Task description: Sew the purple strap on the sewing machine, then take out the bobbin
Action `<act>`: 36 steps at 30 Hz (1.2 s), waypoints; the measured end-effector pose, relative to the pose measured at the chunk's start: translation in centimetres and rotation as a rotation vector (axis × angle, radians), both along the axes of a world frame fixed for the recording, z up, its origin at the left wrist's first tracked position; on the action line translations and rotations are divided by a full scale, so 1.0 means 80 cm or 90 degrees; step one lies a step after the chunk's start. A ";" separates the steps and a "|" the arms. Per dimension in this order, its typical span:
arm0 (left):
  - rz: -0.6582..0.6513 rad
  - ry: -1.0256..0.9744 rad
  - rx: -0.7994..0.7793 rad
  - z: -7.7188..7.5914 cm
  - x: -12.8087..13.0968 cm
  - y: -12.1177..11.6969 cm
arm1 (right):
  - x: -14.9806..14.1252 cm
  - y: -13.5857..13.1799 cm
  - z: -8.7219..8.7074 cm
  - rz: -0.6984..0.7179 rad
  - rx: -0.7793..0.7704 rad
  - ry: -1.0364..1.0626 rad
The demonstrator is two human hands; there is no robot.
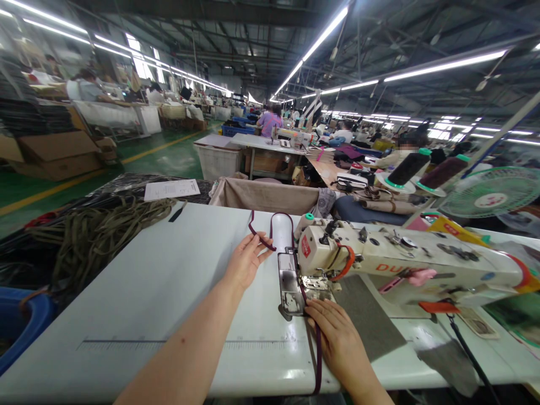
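Since the maroon strip [318, 360] runs under the sewing machine's [337, 256] head, right hand [336, 332] lies over it, fingers together, pinch unclear from here, likely guiding; left hand [247, 261] pinches the far stretch, probably managing slack.

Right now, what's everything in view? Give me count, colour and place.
Table: one nearby, white, foreground
Machine: one nearby, white, table's right half
Strap: seemingly one, maroon, at machine's left end
Paper: one, white, beyond table
Straps: uncountable, olive, left
Tub: one nearby, blue, lower left
Bin: one nearby, beige, behind table
Large cones: two, black and maroon, right
Fan: one, green-white, far right
Workers: several, mixed clothing, background
Lights: several, white, overhead
Left hand: one, bare, pinching strap
Right hand: one, bare, on strap
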State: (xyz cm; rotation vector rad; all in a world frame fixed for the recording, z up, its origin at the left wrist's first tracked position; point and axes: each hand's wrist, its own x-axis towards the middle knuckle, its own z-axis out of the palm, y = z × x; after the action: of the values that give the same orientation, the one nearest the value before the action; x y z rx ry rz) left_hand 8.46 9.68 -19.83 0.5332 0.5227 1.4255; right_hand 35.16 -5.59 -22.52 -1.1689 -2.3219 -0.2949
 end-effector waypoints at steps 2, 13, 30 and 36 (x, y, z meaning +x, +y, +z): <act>0.000 0.000 -0.002 0.001 -0.001 0.000 | 0.001 0.000 0.001 -0.001 -0.005 0.003; 0.003 0.102 0.019 0.003 0.001 -0.003 | 0.000 0.001 -0.002 0.000 0.004 -0.006; 0.001 0.300 0.040 -0.008 0.004 0.001 | 0.002 0.000 -0.002 -0.001 -0.007 -0.002; 0.001 0.294 0.045 -0.010 0.005 0.003 | 0.002 0.000 -0.001 -0.003 -0.008 -0.005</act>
State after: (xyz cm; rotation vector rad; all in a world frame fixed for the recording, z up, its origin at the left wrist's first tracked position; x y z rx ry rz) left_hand 8.89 9.89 -20.61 0.9279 0.8399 1.3258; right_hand 35.28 -5.60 -22.57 -1.1806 -2.3318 -0.2876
